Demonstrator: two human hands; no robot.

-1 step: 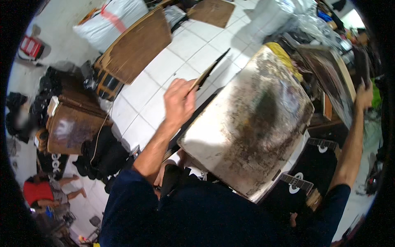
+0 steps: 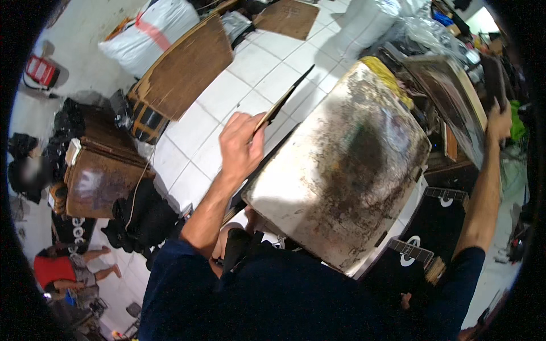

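Observation:
My left hand [image 2: 242,145] is closed around the near end of a thin flat piece [image 2: 278,103], seen nearly edge-on, pale on one side with a dark tip. It is raised over the tiled floor, left of a stained white board [image 2: 341,165]. Far to the right, my right hand [image 2: 499,124] grips the lower end of a dark, long flat bar [image 2: 492,79]; its exact kind cannot be made out. Just left of that hand leans a wooden-edged frame [image 2: 446,94] with a smeared panel.
Black printed cloths on boards [image 2: 435,221] lie at lower right. A yellow cloth [image 2: 387,79] hangs at the board's far edge. Brown boards [image 2: 187,68], a white sack [image 2: 153,37] and black cloth [image 2: 148,213] are on the left. A person in red [image 2: 54,270] is at lower left.
My right hand and the dark bar have moved slightly farther away. The left hand keeps its grip on the thin piece; the whole view has shifted a little.

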